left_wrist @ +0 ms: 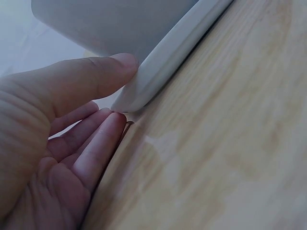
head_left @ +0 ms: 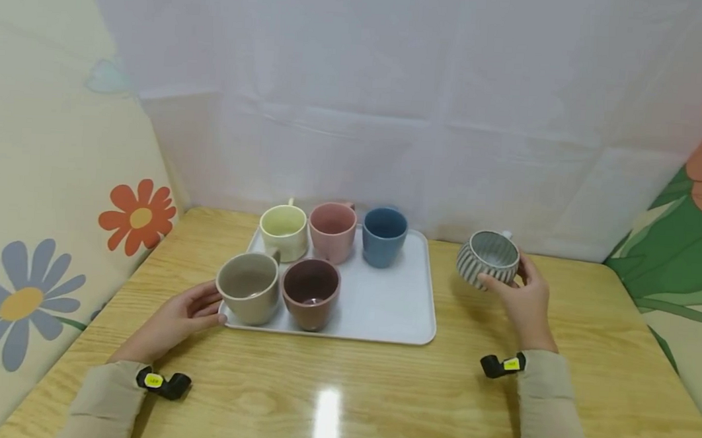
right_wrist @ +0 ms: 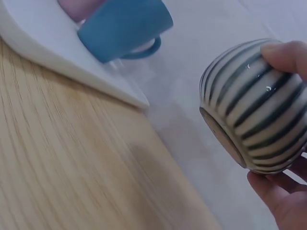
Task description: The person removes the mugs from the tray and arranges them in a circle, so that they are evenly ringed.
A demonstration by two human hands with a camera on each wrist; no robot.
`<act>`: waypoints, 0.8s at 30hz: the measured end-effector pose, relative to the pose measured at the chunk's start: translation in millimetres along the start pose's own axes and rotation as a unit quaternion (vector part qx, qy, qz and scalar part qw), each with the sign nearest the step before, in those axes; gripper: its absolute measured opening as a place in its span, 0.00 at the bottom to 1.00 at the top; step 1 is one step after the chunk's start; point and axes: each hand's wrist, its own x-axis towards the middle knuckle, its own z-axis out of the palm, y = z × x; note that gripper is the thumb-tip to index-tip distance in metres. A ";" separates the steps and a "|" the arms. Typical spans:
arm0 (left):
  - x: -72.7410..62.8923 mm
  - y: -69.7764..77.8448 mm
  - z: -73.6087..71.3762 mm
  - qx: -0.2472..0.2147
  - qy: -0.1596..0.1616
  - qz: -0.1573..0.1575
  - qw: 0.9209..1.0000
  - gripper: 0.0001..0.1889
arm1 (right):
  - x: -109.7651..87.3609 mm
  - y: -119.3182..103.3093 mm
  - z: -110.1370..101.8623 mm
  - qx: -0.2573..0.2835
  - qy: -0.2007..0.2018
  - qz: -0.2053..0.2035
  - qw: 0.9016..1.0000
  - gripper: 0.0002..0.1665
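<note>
My right hand grips a round mug with dark and pale stripes, held up right of the white tray. In the right wrist view, the striped mug is tilted, its foot showing, with the thumb on one side and fingers on the other. My left hand pinches the tray's near left corner. In the left wrist view its thumb presses the tray rim while the fingertips touch the corner's underside. Beside that hand a beige mug stands on the tray, next to a brown mug.
Along the tray's back stand a pale yellow mug, a pink mug and a blue mug. The tray lies on a wooden table. A white cloth hangs behind, with flower-patterned cloth at the sides.
</note>
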 end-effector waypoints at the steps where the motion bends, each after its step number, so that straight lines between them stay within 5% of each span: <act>1: -0.2 0.2 -0.2 0.001 0.000 -0.002 1.000 0.41 | 1.1 1.0 -2.8 -0.007 0.007 0.004 1.000 0.52; 13: 1.8 1.1 1.2 -0.009 -0.002 -0.018 1.000 0.42 | 12.7 17.7 -39.8 -0.094 0.049 0.041 0.994 0.56; 24: 1.0 -2.0 1.2 -0.015 -0.003 -0.002 1.000 0.42 | 27.5 25.4 -66.6 -0.116 0.061 0.073 0.989 0.57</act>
